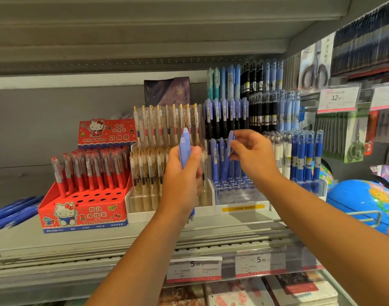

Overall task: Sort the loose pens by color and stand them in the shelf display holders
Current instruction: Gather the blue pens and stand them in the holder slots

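- Far left: loose blue pens [11, 213] lying flat on the shelf [145, 234], not yet stood up.
- Red cartoon-cat box [85, 215]: red pens in the back rows, front holes empty. Wrong colour for what's in hand, skip it.
- Clear holder with gold-clip pens [142, 203]: looks nearly full, partly hidden behind the left hand.
- Left hand [182, 175]: fingers curled round a bunch of blue pens [185, 142], held upright, caps up, tips poking out below the palm.
- Right hand [254, 155]: thumb and fingertips pinch a single blue pen [230, 143] near its top, right at the blue row.
- Tiered clear holder [242, 198]: blue pens standing at the back, empty holes in front. Likely target.
- Step in hand, as I read it: seat the single pen in a free hole.
- To do it well: keep the pen vertical, tip down, aim at a hole next to the standing blues, let go only once it's seated and don't knock the neighbours. Keep the bunch gripped steady and clear of the gold pens.
- Right: darker blue pens [306, 155] in another holder, then a globe [363, 202].
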`<state>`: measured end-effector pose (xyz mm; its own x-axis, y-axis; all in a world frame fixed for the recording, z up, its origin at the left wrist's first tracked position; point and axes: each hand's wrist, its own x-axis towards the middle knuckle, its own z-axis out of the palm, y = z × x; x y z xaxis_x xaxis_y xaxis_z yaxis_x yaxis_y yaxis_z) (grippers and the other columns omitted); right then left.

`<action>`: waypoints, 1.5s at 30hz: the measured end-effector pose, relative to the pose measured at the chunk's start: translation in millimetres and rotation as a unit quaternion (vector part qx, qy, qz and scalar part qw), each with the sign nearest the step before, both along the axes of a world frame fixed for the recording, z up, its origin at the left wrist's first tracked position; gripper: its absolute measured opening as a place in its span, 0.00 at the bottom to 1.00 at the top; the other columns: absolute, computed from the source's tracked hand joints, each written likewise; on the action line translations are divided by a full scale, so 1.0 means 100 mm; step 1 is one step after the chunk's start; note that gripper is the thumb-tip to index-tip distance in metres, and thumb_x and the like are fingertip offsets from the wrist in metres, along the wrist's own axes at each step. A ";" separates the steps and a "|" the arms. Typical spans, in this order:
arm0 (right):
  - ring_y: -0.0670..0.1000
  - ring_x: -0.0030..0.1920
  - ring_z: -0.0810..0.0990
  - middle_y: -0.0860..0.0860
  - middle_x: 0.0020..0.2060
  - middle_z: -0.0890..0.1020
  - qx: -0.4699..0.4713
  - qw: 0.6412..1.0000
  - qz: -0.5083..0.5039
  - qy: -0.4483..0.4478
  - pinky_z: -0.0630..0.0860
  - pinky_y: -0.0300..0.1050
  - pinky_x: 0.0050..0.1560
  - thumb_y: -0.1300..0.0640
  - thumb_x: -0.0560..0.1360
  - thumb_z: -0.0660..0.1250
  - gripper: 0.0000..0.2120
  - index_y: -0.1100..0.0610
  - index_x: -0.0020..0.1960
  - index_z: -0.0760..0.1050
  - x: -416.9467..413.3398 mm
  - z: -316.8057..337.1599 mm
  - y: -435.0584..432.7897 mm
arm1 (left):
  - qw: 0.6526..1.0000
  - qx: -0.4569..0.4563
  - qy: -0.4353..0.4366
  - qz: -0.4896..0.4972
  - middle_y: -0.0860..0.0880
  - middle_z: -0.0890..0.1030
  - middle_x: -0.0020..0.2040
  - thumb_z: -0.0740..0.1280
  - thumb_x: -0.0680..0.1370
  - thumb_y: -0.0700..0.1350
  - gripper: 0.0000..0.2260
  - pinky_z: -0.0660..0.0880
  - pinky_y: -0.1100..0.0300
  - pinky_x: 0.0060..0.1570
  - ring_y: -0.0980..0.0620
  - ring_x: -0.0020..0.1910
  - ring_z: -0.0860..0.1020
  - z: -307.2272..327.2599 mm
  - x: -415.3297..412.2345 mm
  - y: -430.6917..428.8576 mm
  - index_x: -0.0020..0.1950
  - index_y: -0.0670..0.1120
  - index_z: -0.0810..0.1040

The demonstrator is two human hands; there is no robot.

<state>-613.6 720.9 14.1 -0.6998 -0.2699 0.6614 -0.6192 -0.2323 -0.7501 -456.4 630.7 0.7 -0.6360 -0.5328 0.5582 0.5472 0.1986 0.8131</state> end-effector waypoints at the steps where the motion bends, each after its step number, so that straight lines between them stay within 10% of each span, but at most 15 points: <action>1: 0.48 0.44 0.82 0.48 0.45 0.81 0.021 1.000 -0.002 -0.001 0.82 0.39 0.41 0.64 0.80 0.65 0.10 0.53 0.58 0.77 -0.02 -0.02 -0.01 | 1.000 0.023 0.003 -0.018 0.52 0.70 0.32 0.60 0.83 0.45 0.04 0.60 0.63 0.24 0.55 0.25 0.61 0.00 0.01 0.00 0.49 0.50 0.72; 17: 0.50 0.47 0.82 0.53 0.48 0.84 0.142 0.984 -0.081 0.064 0.81 0.49 0.53 0.59 0.78 0.68 0.13 0.58 0.63 0.79 0.02 -0.04 -0.01 | 0.998 -0.059 -0.011 0.022 0.53 0.82 0.36 0.60 0.83 0.42 0.06 0.78 0.60 0.34 0.57 0.32 0.80 -0.01 0.00 0.04 0.56 0.49 0.76; 27: 0.51 0.55 0.82 0.50 0.53 0.85 0.011 0.983 0.165 0.081 0.79 0.45 0.53 0.63 0.78 0.67 0.12 0.49 0.56 0.80 0.47 0.02 0.13 | 0.995 -0.096 -0.025 0.007 0.53 0.85 0.43 0.62 0.83 0.41 0.10 0.80 0.63 0.38 0.54 0.40 0.84 0.00 0.00 0.05 0.53 0.58 0.77; 45: 0.51 0.49 0.85 0.54 0.47 0.85 -0.103 0.986 0.130 0.013 0.82 0.44 0.42 0.64 0.78 0.68 0.10 0.55 0.58 0.77 0.35 0.04 0.24 | 0.996 -0.088 -0.020 0.022 0.60 0.84 0.42 0.63 0.82 0.45 0.07 0.80 0.66 0.41 0.59 0.43 0.83 -0.03 -0.06 0.01 0.52 0.57 0.79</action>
